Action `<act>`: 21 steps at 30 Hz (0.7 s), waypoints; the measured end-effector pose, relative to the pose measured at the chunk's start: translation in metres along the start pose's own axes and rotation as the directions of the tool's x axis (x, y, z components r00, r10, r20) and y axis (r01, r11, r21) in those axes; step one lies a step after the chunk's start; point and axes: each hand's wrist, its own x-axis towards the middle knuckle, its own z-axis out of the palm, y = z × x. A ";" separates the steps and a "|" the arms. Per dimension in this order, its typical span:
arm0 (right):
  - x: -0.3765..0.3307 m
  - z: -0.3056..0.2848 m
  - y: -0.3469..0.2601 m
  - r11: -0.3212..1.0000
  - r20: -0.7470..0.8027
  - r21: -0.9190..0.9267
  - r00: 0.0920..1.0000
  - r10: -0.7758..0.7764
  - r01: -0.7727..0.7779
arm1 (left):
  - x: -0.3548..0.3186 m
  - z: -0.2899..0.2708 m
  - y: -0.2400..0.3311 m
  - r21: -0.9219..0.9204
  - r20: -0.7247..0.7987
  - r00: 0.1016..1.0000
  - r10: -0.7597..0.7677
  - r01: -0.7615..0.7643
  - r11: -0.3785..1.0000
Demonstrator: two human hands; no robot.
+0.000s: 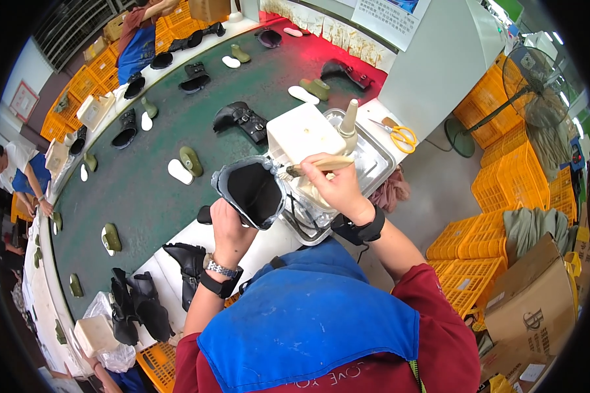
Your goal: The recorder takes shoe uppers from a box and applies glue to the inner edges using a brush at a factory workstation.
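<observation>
From where I stood, with the clock centred on the held boot and twelve straight ahead of the worker, the black boot (250,195) was just in front of the worker's chest, its wide opening turned up and its grey edge showing. The left hand (228,226) grasped it from outside at seven o'clock. The right hand (334,187) pinched a pale-handled brush (324,165) at two o'clock, the bristles right at the boot's rim; whether they touched, I couldn't tell.

A white box (306,131) stood near one o'clock, a beige squeeze bottle (349,128) just beside it towards two, both by a metal tray (381,164). Farther out at two lay orange-handled scissors (403,139).

On the green work surface (147,219), a buckled black boot (242,121) lay at twelve; near ten, a white insole (179,172) rested against an olive-green shoe piece (191,160). Another black boot (188,265) was between seven and eight. Well apart at nine, a co-worker (19,167) leaned over the far edge; orange crates (501,183) were stacked at three.
</observation>
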 end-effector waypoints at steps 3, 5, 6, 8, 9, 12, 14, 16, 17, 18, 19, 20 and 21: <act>0.005 -0.004 0.001 0.961 -0.057 0.203 0.977 0.204 -0.189 | 0.000 0.001 0.000 -0.058 0.057 0.995 -0.084 0.088 0.994; 0.009 -0.008 0.002 0.884 -0.010 0.351 0.942 0.334 -0.310 | 0.000 0.002 0.001 -0.061 0.023 0.998 -0.050 0.051 0.997; 0.009 -0.008 0.006 0.879 0.014 0.346 0.939 0.344 -0.327 | 0.001 0.002 0.002 -0.063 -0.007 1.000 -0.015 0.014 0.998; 0.010 -0.008 0.017 0.868 0.003 0.346 0.926 0.378 -0.356 | 0.003 -0.001 0.006 -0.075 0.016 1.000 -0.003 0.005 0.997; 0.011 -0.007 0.022 0.855 -0.001 0.347 0.911 0.412 -0.386 | 0.004 -0.003 0.007 -0.083 0.036 0.999 0.002 0.001 0.997; 0.011 -0.018 0.029 0.817 -0.057 0.442 0.897 0.438 -0.370 | 0.001 -0.009 0.011 -0.376 0.033 0.962 -0.271 0.263 0.889; 0.012 -0.026 0.028 0.814 -0.076 0.454 0.894 0.441 -0.362 | -0.002 -0.012 -0.007 -0.488 0.083 0.925 -0.371 0.362 0.794; 0.014 -0.031 0.022 0.803 -0.100 0.486 0.891 0.444 -0.345 | 0.002 -0.015 -0.022 -0.793 0.155 0.873 -0.462 0.389 0.469; 0.014 -0.033 0.018 0.801 -0.096 0.490 0.893 0.441 -0.343 | 0.001 -0.015 -0.029 -0.901 0.223 0.845 -0.486 0.369 0.227; 0.013 -0.034 0.013 0.748 -0.057 0.557 0.882 0.468 -0.361 | -0.002 -0.015 -0.034 -0.939 0.292 0.833 -0.470 0.344 0.027; 0.012 -0.034 0.011 0.689 -0.016 0.618 0.871 0.492 -0.378 | -0.005 -0.015 -0.039 -0.934 0.357 0.824 -0.440 0.310 -0.176; 0.009 -0.032 0.011 0.652 0.029 0.647 0.867 0.497 -0.395 | -0.007 -0.011 -0.041 -0.912 0.387 0.814 -0.434 0.269 -0.308; 0.006 -0.030 0.012 0.652 0.028 0.648 0.868 0.495 -0.393 | -0.007 -0.009 -0.040 -0.913 0.385 0.815 -0.433 0.269 -0.306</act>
